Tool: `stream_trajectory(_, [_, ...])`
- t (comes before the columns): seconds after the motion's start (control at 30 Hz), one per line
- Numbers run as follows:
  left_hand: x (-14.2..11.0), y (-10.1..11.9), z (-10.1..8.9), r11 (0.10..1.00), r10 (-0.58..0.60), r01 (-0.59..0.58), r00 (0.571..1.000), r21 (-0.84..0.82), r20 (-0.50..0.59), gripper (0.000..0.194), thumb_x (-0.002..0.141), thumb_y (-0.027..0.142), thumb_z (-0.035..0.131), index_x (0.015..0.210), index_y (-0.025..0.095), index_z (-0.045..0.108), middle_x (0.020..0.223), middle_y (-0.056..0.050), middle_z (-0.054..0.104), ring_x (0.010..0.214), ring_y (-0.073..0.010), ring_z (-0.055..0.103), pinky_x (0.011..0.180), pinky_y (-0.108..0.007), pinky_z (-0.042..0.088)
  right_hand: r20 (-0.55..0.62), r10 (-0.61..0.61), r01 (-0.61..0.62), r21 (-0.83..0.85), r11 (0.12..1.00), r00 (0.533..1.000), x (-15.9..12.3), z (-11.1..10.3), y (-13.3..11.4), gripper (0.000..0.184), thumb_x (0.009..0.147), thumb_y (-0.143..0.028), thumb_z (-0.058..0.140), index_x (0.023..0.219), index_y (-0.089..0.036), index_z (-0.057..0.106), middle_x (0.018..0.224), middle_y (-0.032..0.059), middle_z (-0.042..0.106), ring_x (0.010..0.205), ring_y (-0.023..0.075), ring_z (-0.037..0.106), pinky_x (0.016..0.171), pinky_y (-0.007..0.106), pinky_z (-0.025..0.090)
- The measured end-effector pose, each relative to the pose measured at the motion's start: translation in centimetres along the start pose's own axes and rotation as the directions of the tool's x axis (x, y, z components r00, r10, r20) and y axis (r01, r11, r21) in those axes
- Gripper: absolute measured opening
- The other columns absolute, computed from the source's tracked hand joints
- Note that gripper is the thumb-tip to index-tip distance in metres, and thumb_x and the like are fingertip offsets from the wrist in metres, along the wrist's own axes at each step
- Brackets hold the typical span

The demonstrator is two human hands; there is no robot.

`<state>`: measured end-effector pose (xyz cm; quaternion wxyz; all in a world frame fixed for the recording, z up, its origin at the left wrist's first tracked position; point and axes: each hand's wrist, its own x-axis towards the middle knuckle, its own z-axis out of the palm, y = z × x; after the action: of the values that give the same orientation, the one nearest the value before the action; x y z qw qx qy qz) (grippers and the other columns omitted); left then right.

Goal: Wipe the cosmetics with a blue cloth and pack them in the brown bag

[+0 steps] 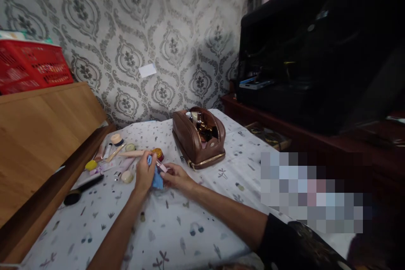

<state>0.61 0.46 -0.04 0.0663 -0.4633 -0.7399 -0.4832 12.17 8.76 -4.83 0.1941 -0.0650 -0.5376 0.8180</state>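
My left hand [145, 174] is closed on a blue cloth [157, 180], part of which hangs below the fingers. Beside it, my right hand [179, 178] grips a small pale pink cosmetic tube [161, 167], which meets the cloth between both hands. Just beyond them sits an amber jar [157, 153] with a dark red base. To the left lie a cream round lid or jar [127, 176], a pale green round container [130, 147] and several tubes and brushes. A brown cosmetic bag [193, 145] stands unzipped ahead, with bottles and small items inside.
Patterned white cloth [196, 211] covers the surface. At its left lie a black brush [84, 189] and a wooden board [47, 122], with a red basket [34, 65] above. A large television [316, 59] stands at right over an open drawer [268, 135]. One patch at right is pixelated.
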Motion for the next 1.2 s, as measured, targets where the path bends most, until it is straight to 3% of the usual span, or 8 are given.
stream_trajectory(0.17, [-0.2, -2.5, -0.4, 0.999, -0.013, 0.012, 0.999, 0.036, 0.030, 0.037, 0.091, 0.047, 0.041, 0.064, 0.022, 0.043, 0.054, 0.005, 0.046, 0.054, -0.0136, 0.045, 0.057, -0.026, 0.033, -0.079, -0.001, -0.004, -0.063, 0.998, 0.997, 0.1, -0.3, -0.3, 0.060, 0.060, -0.066, 0.078, 0.091, -0.015, 0.064, 0.069, -0.0013, 0.064, 0.053, 0.0089, 0.057, 0.049, 0.021, 0.038])
stream_trajectory(0.47, [0.0, -2.1, -0.8, 1.000, -0.009, 0.006, 0.993, 0.022, 0.118, 0.039, 0.088, 0.045, 0.045, 0.059, 0.021, 0.039, 0.051, 0.006, 0.040, 0.052, -0.0116, 0.039, 0.055, -0.025, 0.029, 0.016, 0.039, -0.034, -0.247, 0.968, 0.999, 0.0, -0.4, -0.3, 0.054, 0.062, -0.051, 0.082, 0.099, -0.016, 0.066, 0.065, -0.0045, 0.059, 0.053, 0.0086, 0.053, 0.050, 0.021, 0.038])
stream_trajectory(0.63, [0.6, -2.5, -2.1, 0.986, -0.043, 0.087, 0.954, -0.139, 0.296, 0.044, 0.084, 0.048, 0.053, 0.055, 0.021, 0.035, 0.052, 0.006, 0.033, 0.052, -0.0111, 0.034, 0.053, -0.025, 0.027, 0.165, -0.097, 0.173, -0.556, 0.813, 0.982, -0.7, -1.0, -0.6, 0.030, 0.081, -0.034, 0.067, 0.104, -0.016, 0.070, 0.071, -0.0020, 0.062, 0.061, 0.0100, 0.050, 0.056, 0.022, 0.037])
stream_trajectory(0.77, [0.8, -2.0, -3.1, 0.961, -0.044, 0.159, 0.895, -0.225, 0.443, 0.046, 0.081, 0.051, 0.060, 0.052, 0.020, 0.040, 0.051, 0.005, 0.035, 0.051, -0.0108, 0.035, 0.052, -0.024, 0.029, 0.218, -0.184, 0.284, -0.676, 0.680, 0.958, -1.4, -0.8, -1.0, 0.029, 0.082, -0.026, 0.062, 0.109, -0.017, 0.070, 0.094, 0.0032, 0.069, 0.079, 0.0158, 0.057, 0.072, 0.026, 0.044])
stream_trajectory(0.9, [0.4, -1.0, -3.0, 0.908, -0.109, 0.293, 0.854, -0.298, 0.509, 0.049, 0.079, 0.057, 0.062, 0.051, 0.019, 0.047, 0.049, 0.004, 0.041, 0.049, -0.0107, 0.039, 0.049, -0.024, 0.032, 0.237, -0.194, 0.306, -0.740, 0.599, 0.952, -1.9, -0.1, -1.6, 0.035, 0.078, -0.017, 0.063, 0.112, -0.020, 0.069, 0.091, 0.0013, 0.067, 0.077, 0.0149, 0.056, 0.073, 0.025, 0.043])
stream_trajectory(0.97, [0.0, -0.4, -2.5, 0.861, -0.178, 0.376, 0.854, -0.343, 0.488, 0.051, 0.080, 0.063, 0.059, 0.055, 0.019, 0.051, 0.049, 0.003, 0.043, 0.047, -0.0108, 0.040, 0.047, -0.024, 0.032, 0.231, -0.175, 0.290, -0.745, 0.601, 0.957, -2.0, 0.2, -2.0, 0.028, 0.076, -0.015, 0.064, 0.103, -0.020, 0.069, 0.082, -0.0013, 0.063, 0.071, 0.0133, 0.052, 0.069, 0.024, 0.040])
stream_trajectory(1.07, [-0.6, 0.1, -1.4, 0.818, -0.275, 0.417, 0.889, -0.398, 0.366, 0.054, 0.079, 0.071, 0.054, 0.068, 0.018, 0.060, 0.053, 0.004, 0.044, 0.048, -0.0114, 0.041, 0.046, -0.024, 0.034, 0.184, -0.156, 0.240, -0.676, 0.697, 0.971, -1.9, 0.4, -2.2, 0.012, 0.076, -0.021, 0.066, 0.089, -0.019, 0.064, 0.075, -0.0031, 0.059, 0.070, 0.0127, 0.050, 0.067, 0.024, 0.039])
stream_trajectory(1.2, [-1.3, 0.2, 0.0, 0.821, -0.363, 0.370, 0.926, -0.436, 0.102, 0.058, 0.082, 0.075, 0.048, 0.086, 0.019, 0.063, 0.065, 0.002, 0.051, 0.062, -0.0142, 0.051, 0.060, -0.026, 0.045, 0.076, -0.170, 0.185, -0.498, 0.847, 0.983, -1.1, 0.1, -1.9, 0.028, 0.073, -0.039, 0.074, 0.083, -0.019, 0.058, 0.078, -0.0011, 0.059, 0.075, 0.0147, 0.054, 0.067, 0.025, 0.041])
